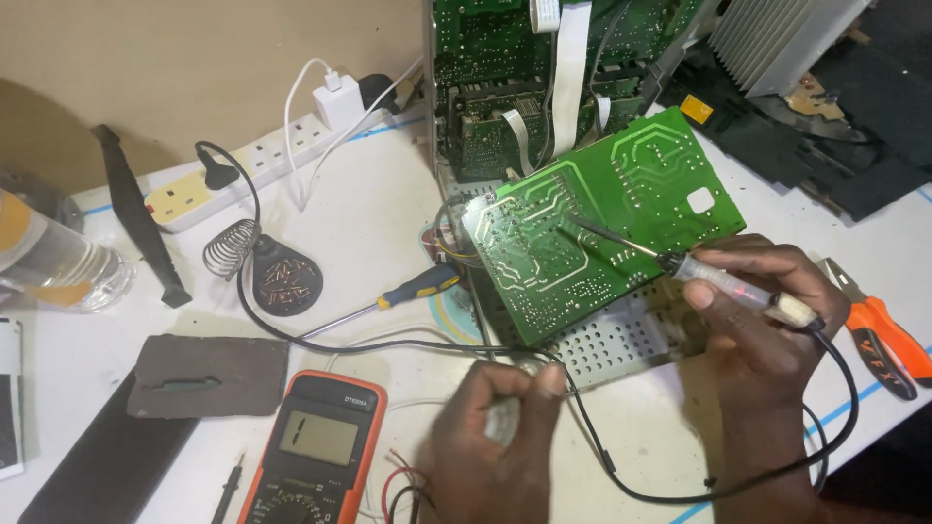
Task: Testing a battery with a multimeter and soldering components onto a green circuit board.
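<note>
A green circuit board lies tilted, solder side up, over a perforated metal chassis. My right hand grips a soldering iron with a clear handle; its tip touches the board near the middle. My left hand is below the board's lower corner, fingers pinched on a small pale object that is blurred, possibly solder. The iron's black cord loops across the table between my hands.
An orange multimeter lies at the lower left, a blue-and-yellow screwdriver beside a coil iron stand. A power strip sits at the back, a plastic bottle far left, orange pliers far right. More boards stand behind.
</note>
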